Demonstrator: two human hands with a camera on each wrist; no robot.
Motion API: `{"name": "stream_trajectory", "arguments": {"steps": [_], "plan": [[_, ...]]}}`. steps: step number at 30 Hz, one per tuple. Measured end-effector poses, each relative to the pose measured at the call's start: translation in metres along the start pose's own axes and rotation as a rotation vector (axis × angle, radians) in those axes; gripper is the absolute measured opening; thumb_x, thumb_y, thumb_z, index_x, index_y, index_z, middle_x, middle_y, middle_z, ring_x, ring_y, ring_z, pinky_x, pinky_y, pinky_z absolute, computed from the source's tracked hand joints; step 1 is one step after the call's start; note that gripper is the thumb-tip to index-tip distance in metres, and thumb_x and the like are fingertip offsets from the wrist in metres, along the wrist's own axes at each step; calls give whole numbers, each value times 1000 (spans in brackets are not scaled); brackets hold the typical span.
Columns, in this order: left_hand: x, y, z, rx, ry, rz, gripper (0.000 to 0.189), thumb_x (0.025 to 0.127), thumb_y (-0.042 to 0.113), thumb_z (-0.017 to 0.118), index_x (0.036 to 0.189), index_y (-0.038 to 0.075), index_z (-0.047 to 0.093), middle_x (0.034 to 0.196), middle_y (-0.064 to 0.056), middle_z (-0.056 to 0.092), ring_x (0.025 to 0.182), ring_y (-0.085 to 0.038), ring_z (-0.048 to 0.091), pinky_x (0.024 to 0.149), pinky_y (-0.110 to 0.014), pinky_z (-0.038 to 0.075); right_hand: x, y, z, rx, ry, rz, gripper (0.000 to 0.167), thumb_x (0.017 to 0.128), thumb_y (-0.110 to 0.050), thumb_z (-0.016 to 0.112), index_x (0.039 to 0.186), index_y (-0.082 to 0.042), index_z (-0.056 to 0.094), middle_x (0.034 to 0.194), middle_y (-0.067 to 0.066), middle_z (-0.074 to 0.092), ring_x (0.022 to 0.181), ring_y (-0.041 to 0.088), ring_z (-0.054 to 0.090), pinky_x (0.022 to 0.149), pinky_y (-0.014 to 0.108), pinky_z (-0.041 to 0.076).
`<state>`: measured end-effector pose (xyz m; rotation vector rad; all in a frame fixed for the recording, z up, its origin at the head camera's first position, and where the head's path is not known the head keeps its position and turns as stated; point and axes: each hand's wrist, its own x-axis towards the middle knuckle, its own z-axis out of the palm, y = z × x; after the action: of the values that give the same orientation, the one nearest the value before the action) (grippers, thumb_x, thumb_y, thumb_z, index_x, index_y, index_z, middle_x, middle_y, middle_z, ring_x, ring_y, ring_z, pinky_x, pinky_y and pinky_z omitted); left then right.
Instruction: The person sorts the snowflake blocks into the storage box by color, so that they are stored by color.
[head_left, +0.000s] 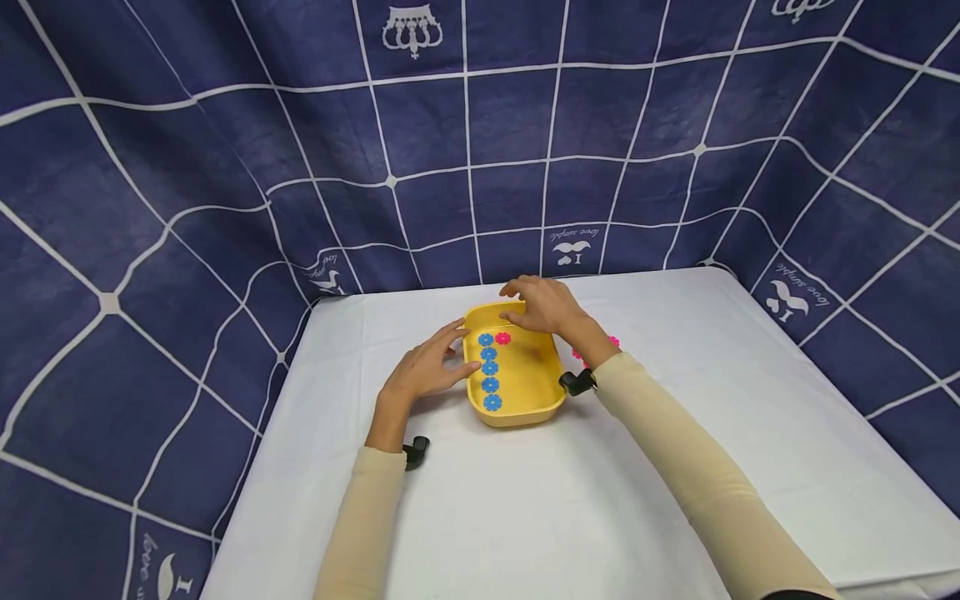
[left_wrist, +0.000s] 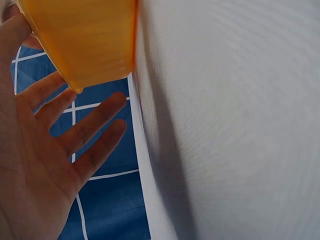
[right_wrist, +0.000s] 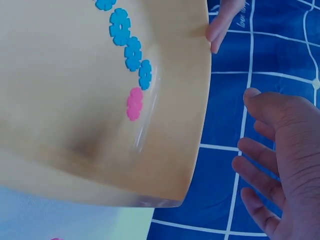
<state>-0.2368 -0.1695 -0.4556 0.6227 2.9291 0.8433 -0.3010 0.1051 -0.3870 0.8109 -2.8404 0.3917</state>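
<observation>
- Left hand (head_left: 422,367) at the left side of the yellow tray (head_left: 525,379): thumb reaching over the rim, the other fingers spread loosely along the outer wall, near or touching the edge, not clenched.
- One black wrist device (head_left: 416,451) just below that hand, nearer the viewer than the tray, beside a cream cloth sleeve (head_left: 367,517).
- Five blue flower pieces (head_left: 490,367), flat with notched edges, in one column inside the tray, along its left wall.
- One pink flower piece (head_left: 503,338) of similar shape, also inside the tray, just right of the farthest blue one.
- The tray itself is smooth, slightly glossy, a rounded rectangle with raised walls.
- Right hand (head_left: 549,307) above the tray's far right part, wrist bent leftward; its fingers are loosely curved and apart, with nothing visible between them.
- A second black device (head_left: 576,382) at the right wrist, by the tray's near right corner.
- Loose pink pieces (head_left: 614,342) right of the tray, partly hidden by the right forearm; their full count cannot be told.
- White cloth-covered tabletop (head_left: 487,517) under the tray; navy curtain (head_left: 510,125) with white grid lines behind it.
</observation>
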Motion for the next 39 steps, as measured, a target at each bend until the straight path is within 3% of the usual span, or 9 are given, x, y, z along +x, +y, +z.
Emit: {"name": "stream_trajectory", "arguments": {"steps": [21, 39], "plan": [[-1, 1, -1, 1, 10, 24, 80, 96, 62, 70, 163, 23, 48, 174, 13, 33, 125, -20, 69, 106, -54, 53, -31, 34, -12, 15, 29, 63, 47, 96, -44, 80, 134, -18, 74, 130, 6, 74, 114, 26, 71, 90, 48, 61], [-1, 0, 2, 2, 15, 30, 81, 95, 66, 69, 162, 24, 50, 174, 16, 32, 124, -18, 69, 106, -54, 53, -77, 82, -17, -4, 93, 154, 51, 94, -40, 82, 137, -16, 73, 135, 14, 72, 123, 37, 64, 107, 60, 48]]}}
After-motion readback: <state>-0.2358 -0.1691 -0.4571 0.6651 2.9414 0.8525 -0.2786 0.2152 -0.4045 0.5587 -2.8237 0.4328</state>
